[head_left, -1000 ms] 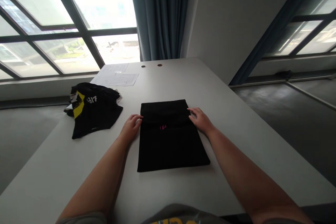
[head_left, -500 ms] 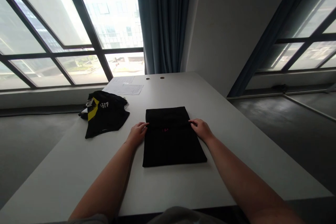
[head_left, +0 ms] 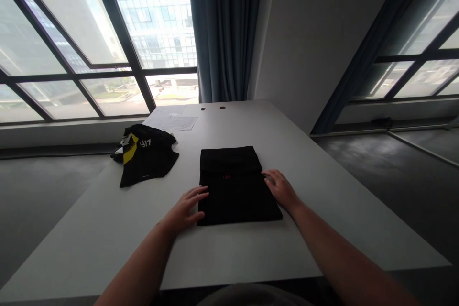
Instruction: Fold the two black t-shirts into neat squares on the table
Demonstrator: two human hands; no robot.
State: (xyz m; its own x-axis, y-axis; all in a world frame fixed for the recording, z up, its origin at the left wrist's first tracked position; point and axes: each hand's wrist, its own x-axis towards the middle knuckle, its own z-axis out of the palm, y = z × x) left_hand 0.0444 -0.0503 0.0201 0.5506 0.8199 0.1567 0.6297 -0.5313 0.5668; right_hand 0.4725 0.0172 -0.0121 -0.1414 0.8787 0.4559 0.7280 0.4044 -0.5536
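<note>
A black folded garment (head_left: pixel 236 201), likely a T-shirt, lies flat on the white table in front of me. Its far part is folded over toward me, and a small red print shows just below that fold's edge. My left hand (head_left: pixel 188 208) is at the garment's lower left edge, fingers spread, the tips over the cloth. At the right edge, by the end of the fold, my right hand (head_left: pixel 279 186) rests with its fingers apart and the fingertips touching or very near the cloth.
A crumpled black garment (head_left: pixel 150 160) with a yellow patch and white letters lies at the table's left edge. Printed papers (head_left: pixel 179 122) are behind it. Two round cable holes sit at the far end of the white table (head_left: pixel 229 253). Windows and a blue curtain (head_left: pixel 227 33) stand beyond.
My left hand has let go of the fold's left end and moved down toward me along the edge. My right hand has loosened and shifted slightly toward me. The view has tilted up.
</note>
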